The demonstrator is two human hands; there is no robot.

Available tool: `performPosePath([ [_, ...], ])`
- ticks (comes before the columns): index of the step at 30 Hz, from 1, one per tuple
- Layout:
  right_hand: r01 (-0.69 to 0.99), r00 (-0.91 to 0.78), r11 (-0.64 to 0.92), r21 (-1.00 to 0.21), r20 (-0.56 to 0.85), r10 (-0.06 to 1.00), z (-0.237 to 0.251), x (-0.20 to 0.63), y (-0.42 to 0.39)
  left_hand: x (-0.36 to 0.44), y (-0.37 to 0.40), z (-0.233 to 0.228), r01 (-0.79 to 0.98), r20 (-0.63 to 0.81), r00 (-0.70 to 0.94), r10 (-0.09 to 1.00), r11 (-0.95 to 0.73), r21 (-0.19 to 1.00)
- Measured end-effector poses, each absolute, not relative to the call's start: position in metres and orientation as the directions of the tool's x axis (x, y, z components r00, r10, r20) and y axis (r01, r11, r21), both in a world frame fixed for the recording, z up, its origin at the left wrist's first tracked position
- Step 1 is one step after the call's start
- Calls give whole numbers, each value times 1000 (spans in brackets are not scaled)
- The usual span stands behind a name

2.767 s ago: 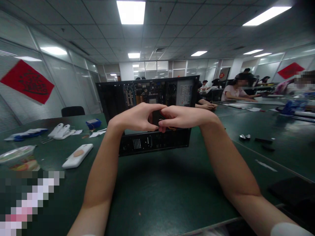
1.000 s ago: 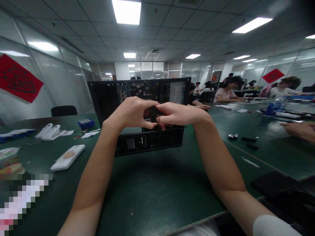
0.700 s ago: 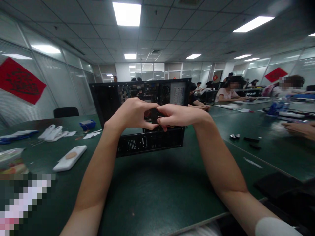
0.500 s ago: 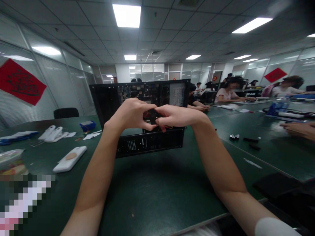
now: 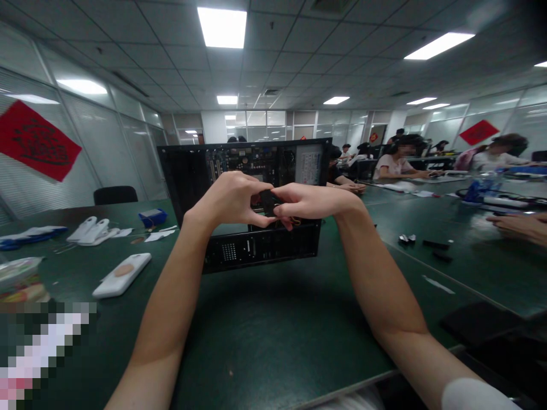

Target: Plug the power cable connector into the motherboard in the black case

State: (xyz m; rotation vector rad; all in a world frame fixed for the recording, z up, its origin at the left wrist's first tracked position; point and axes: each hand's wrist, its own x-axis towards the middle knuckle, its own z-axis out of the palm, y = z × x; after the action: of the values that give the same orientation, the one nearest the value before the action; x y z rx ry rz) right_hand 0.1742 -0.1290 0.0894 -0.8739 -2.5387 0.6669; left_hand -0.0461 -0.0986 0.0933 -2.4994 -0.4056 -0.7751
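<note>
An open black computer case lies on its side on the dark green table, its motherboard facing me. My left hand and my right hand meet in front of the case's middle. Both pinch a small black part between fingertips and thumbs. Yellow and red wires show just under my right fingers. What the part joins to is hidden behind my hands.
A white phone-shaped case lies to the left, with white plastic pieces and a blue box further back. Small black parts sit at the right. Another person's hand rests at the far right; people sit at tables behind.
My hands stay joined at the small black part, with only slight finger shifts. The view has drifted a little; another person's hand came into view at the right edge.
</note>
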Motion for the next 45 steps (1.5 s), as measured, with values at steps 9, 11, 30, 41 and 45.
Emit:
performPosePath([
  [9, 443, -756, 701, -559, 187, 627, 88, 175, -122, -47, -100, 94, 384, 574, 806, 145, -865, -322],
  [11, 436, -764, 703, -562, 182, 619, 88, 175, -122, -47, -100, 94, 387, 573, 806, 148, -865, -321],
  [30, 437, -744, 697, -569, 207, 635, 87, 176, -120, -48, -98, 94, 416, 567, 799, 199, -864, -284],
  [41, 489, -626, 628, -605, 258, 736, 82, 170, -112, -50, -87, 88, 483, 638, 745, 193, -817, -316],
  [45, 481, -606, 637, -602, 296, 738, 82, 169, -109, -49, -88, 89, 487, 642, 746, 176, -802, -345],
])
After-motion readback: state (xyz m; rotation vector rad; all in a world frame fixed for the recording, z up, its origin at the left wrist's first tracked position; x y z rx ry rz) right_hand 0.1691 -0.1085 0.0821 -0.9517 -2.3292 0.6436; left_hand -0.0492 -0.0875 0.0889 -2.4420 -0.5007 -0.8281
